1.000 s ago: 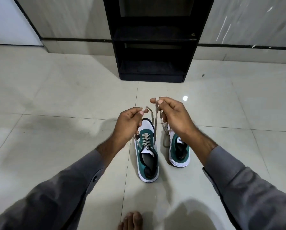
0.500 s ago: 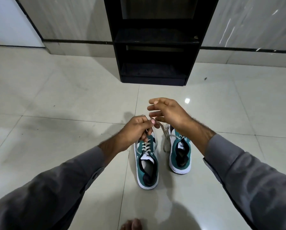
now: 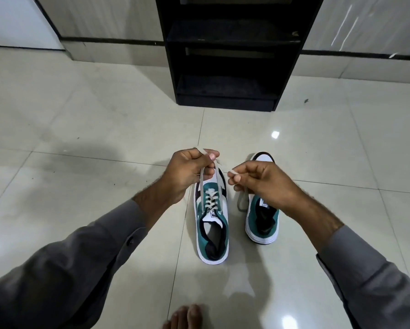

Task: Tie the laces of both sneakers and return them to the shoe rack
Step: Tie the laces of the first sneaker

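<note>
Two green-and-white sneakers stand side by side on the tiled floor, toes pointing away from me. Over the toe of the left sneaker, my left hand pinches one end of its grey lace. My right hand pinches the other lace end just to the right, above the right sneaker, whose middle it hides. A loose lace loop of the right sneaker lies between the two shoes. The black shoe rack stands straight ahead against the wall.
The rack's open shelves face me, about a tile beyond the shoes. Glossy floor tiles spread left and right. My bare toes show at the bottom edge. A pale wall with a dark skirting line runs behind the rack.
Both hands have dropped lower toward the left sneaker and pulled apart, each holding a lace end. The right hand has come down over the right sneaker.
</note>
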